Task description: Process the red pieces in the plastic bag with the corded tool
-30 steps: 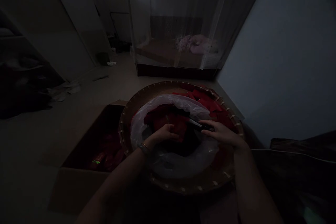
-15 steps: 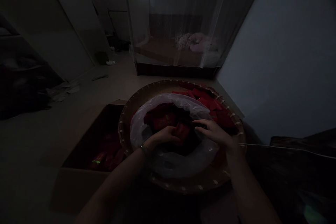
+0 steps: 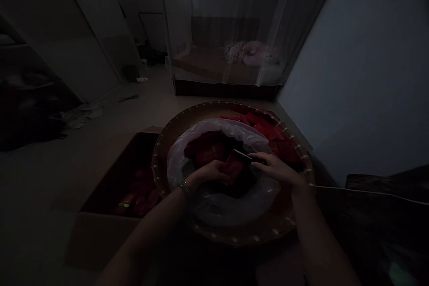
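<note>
— Fingers [image 3: 224, 175] of the left hand [image 3: 209, 172]: gripping anything?

— Curling shut round a red packet [image 3: 234, 167], down inside the mouth of the plastic bag [image 3: 214, 208]. Wearing a bracelet [image 3: 183, 186] at the wrist.

— And on the right hand [image 3: 276, 170]?

— Pinching a thin dark strip [image 3: 241, 155] between thumb and forefinger, leaving the other fingers half open. Pointing it out over the bag, just beside the packet. Touching or not: too dark for telling, same as for naming the strip any closer.

— Sitting where, all this?

— Lying in a round woven tray [image 3: 234, 234], bag in the middle. More red packets [image 3: 268, 134] spreading over the far side of the tray, outside the bag. Standing just left of the tray, a cardboard box [image 3: 110, 205] holding more red things.

— Judging the step, then?

— Seemingly working on one packet out of the bag: steadying with the left, bringing the strip up to it with the right. Not yet lifting the packet clear of the bag.

— Calling for what next?

— Probably holding the left grip firm, so as not to be dropping the packet back among the others, and lining the strip up by feel, given such dim light. Also minding the loose plastic rim bunching close under both wrists.
</note>
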Demonstrator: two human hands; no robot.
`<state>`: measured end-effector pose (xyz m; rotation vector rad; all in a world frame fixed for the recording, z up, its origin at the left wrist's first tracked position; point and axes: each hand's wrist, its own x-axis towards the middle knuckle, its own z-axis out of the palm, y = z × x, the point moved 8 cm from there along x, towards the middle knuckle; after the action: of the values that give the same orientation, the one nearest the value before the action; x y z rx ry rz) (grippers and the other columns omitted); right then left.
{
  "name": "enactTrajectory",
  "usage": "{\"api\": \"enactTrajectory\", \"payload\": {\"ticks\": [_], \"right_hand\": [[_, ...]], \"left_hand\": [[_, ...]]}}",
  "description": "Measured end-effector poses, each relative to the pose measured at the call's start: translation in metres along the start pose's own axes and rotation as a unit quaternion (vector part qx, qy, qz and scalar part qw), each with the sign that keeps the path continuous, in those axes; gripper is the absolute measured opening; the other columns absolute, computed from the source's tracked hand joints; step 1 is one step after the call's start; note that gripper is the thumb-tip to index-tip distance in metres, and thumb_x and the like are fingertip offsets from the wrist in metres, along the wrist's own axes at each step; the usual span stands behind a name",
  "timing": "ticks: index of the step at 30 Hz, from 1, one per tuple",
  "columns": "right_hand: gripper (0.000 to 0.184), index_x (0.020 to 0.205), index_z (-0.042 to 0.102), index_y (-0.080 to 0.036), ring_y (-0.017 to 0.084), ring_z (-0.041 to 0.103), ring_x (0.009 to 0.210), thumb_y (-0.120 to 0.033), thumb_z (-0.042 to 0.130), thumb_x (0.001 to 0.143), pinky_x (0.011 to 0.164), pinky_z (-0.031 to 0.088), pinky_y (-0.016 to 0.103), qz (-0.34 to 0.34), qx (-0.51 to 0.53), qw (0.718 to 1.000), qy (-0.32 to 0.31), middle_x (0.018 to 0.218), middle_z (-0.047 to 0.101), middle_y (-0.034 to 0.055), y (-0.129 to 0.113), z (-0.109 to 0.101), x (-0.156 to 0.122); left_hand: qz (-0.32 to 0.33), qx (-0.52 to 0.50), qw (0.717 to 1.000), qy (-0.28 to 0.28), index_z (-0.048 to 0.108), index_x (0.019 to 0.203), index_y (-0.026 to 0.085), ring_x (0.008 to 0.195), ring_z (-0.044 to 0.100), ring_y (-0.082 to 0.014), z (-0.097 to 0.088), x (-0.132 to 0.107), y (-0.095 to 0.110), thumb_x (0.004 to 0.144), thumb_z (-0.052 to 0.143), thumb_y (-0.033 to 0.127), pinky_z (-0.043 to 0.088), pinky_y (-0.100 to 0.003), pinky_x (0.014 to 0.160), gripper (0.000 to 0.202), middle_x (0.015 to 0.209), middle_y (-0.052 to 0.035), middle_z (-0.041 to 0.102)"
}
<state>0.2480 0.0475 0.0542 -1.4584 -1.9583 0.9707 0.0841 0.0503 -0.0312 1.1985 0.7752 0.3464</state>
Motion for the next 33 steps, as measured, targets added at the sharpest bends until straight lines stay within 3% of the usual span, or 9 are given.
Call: {"api": "enactTrajectory", "payload": {"ticks": [6,16,33], "right_hand": [[0.049,0.119,0.057,-0.014,0.023,0.061,0.094,-0.044,0.054,0.08,0.08,0.05,0.033,0.045,0.042,0.998,0.002,0.109,0.063,0.0082,0.013,-0.013,-0.006],[0.039,0.109,0.063,-0.015,0.023,0.059,0.099,-0.039,0.053,0.08,0.086,0.047,0.035,-0.006,-0.009,0.999,0.031,0.11,0.063,0.0086,0.002,0.011,0.009],[0.038,0.106,0.064,-0.016,0.022,0.061,0.091,-0.039,0.057,0.076,0.077,0.048,0.031,0.017,-0.006,0.999,0.038,0.104,0.066,0.0063,0.008,0.006,0.009]], "left_hand": [[-0.007,-0.021,1.0,0.019,0.064,0.086,0.009,0.064,0.064,-0.0143,-0.003,0.0,0.0,0.055,0.08,0.021,0.051,-0.023,0.061,0.037,0.076,-0.0069,0.069],[-0.008,-0.024,1.0,0.002,0.064,0.089,0.01,0.064,0.064,-0.0133,0.003,-0.002,0.002,0.056,0.08,0.02,0.052,-0.023,0.062,0.038,0.078,-0.0055,0.068],[-0.036,-0.004,0.999,-0.031,0.064,0.088,0.01,0.065,0.064,-0.0137,0.006,-0.003,-0.002,0.057,0.079,0.019,0.052,-0.023,0.061,0.035,0.077,-0.0046,0.069]]}}
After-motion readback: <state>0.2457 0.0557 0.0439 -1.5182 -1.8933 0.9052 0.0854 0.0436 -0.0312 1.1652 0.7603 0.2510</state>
